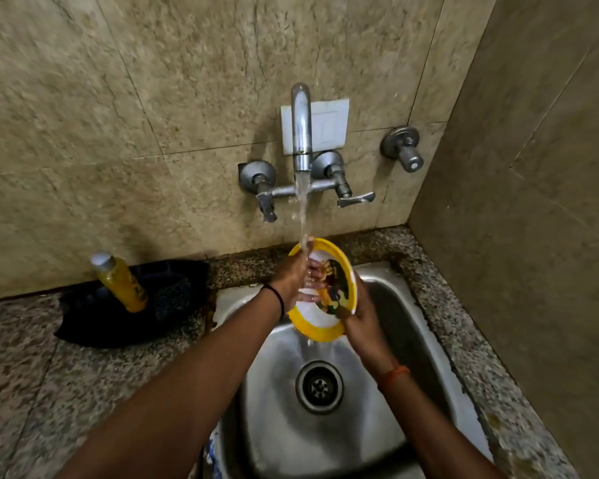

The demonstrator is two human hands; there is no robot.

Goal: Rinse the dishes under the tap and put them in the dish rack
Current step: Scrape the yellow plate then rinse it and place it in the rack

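A yellow-rimmed white plate with a printed picture is held tilted over the steel sink, under the running tap. My right hand grips the plate's right edge. My left hand lies flat on the plate's face with fingers spread, and the water stream falls onto it. No dish rack is in view.
A yellow bottle and a dark scrub pad sit in a black tray on the granite counter left of the sink. Tap handles stick out from the tiled wall. A side wall closes off the right.
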